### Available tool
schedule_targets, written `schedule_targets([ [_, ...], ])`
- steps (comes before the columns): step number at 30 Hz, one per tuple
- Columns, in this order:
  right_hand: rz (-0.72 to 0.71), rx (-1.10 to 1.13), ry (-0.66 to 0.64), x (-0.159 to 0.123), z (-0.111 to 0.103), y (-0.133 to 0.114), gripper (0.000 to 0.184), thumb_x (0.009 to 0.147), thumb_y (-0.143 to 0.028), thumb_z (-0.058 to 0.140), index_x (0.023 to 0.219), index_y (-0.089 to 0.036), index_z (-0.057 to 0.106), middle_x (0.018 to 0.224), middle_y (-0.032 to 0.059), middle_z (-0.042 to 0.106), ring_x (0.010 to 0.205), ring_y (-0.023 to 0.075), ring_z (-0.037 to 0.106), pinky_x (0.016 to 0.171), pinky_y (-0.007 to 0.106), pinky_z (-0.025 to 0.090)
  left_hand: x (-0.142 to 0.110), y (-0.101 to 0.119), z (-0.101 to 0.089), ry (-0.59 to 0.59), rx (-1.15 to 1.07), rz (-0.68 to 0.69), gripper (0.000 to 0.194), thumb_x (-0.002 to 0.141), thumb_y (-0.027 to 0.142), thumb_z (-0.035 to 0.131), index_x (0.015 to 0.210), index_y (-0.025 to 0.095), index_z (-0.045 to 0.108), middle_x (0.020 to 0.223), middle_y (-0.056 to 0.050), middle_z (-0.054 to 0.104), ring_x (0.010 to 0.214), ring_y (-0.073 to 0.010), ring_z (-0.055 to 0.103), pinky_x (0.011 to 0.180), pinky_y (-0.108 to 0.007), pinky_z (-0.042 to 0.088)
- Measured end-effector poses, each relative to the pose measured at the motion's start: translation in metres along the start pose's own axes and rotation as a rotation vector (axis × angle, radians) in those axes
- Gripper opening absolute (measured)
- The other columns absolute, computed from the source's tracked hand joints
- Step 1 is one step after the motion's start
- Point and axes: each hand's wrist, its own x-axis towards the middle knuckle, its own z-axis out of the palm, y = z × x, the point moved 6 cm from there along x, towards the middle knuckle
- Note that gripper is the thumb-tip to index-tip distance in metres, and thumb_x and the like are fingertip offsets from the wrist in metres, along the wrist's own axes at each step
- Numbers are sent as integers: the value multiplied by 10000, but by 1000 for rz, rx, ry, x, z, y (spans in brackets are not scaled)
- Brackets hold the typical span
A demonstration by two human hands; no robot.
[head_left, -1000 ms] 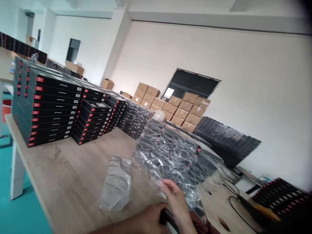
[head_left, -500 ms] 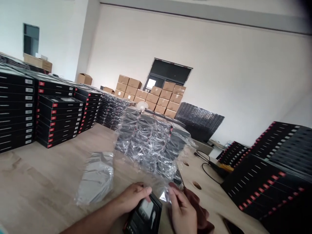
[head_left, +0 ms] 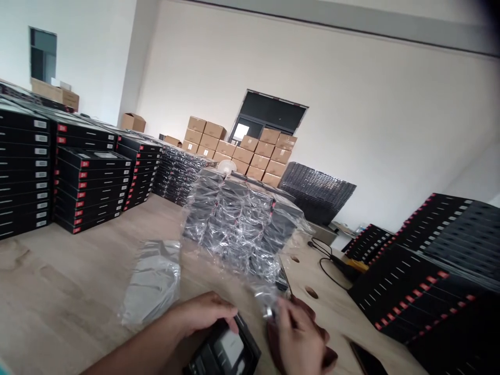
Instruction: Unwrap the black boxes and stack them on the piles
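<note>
My left hand (head_left: 209,313) grips the top end of a black printed box (head_left: 224,349) with a white picture on its face; the box is tilted and cut off by the bottom edge. My right hand (head_left: 300,333), smeared by motion, pinches a clear plastic bag (head_left: 263,299) to the right of the box and apart from it. Partly hidden behind that hand lies a dark red-brown cloth-like thing (head_left: 274,346). To the left of my left hand, a pile of flat clear plastic bags (head_left: 152,281) rests on the wooden table (head_left: 89,281).
Ahead stand stacked black boxes wrapped in clear plastic (head_left: 238,224). Stacks of black boxes (head_left: 94,187) rise at left, with more black boxes (head_left: 414,291) at right. A phone (head_left: 367,358), a black cable (head_left: 326,265) and a table hole (head_left: 311,292) are nearby. Brown cartons (head_left: 242,153) stand behind.
My right hand has moved slightly right and down, drawing the clear plastic bag away from the box. The box in my left hand has shifted a little left and tilted more.
</note>
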Motion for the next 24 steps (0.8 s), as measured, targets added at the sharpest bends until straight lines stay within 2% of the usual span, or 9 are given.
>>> schedule_targets([
  [2,-126,73,-183,-9,24,-19,402,837,-524,502,810,-200,737,833,91,734,762,231,676,718,298,512,-3,2,0,-24,23,-22,505,747,614,573,777,144,755,697,-18,650,624,-137,503,631,-246,358],
  [4,-157,116,-276,-17,39,-32,369,859,-486,498,828,-201,731,820,79,732,729,209,673,684,275,514,-4,3,-7,40,42,-37,548,727,652,575,778,136,751,686,-24,651,607,-138,505,608,-246,352],
  [8,-153,136,-307,-20,44,-39,366,877,-468,488,837,-189,721,813,78,725,717,199,663,669,256,509,-1,-2,-19,167,35,-57,571,655,670,638,750,114,730,617,-19,620,573,-139,494,573,-246,335],
  [14,-162,164,-402,-27,51,-47,355,879,-467,485,816,-200,711,791,64,710,712,183,649,670,234,492,6,-3,-17,160,-8,15,291,625,405,727,703,125,719,602,19,580,585,-115,445,581,-231,320],
  [17,-65,160,-369,-25,48,-40,420,866,-527,466,794,-187,702,771,71,711,706,193,645,668,241,491,6,-6,-22,228,-40,-39,279,603,376,732,742,135,726,661,4,620,641,-136,492,619,-238,350],
  [20,120,118,-338,-16,44,-13,502,843,-595,436,810,-175,710,796,82,725,740,217,660,687,265,502,2,-9,-26,277,-73,-102,322,581,404,753,771,146,721,706,-11,649,683,-154,527,650,-248,375],
  [22,243,91,-370,-13,46,9,532,824,-622,430,792,-176,718,795,88,731,765,234,674,694,286,511,0,-8,-22,201,-99,-98,354,584,438,757,790,152,724,742,-19,665,700,-158,539,669,-252,385],
  [24,361,121,-438,-16,53,28,563,814,-645,414,742,-176,717,684,85,715,669,236,679,622,302,519,-1,-6,-14,78,-109,-63,374,600,473,751,792,153,730,771,-26,674,722,-160,548,694,-255,390],
])
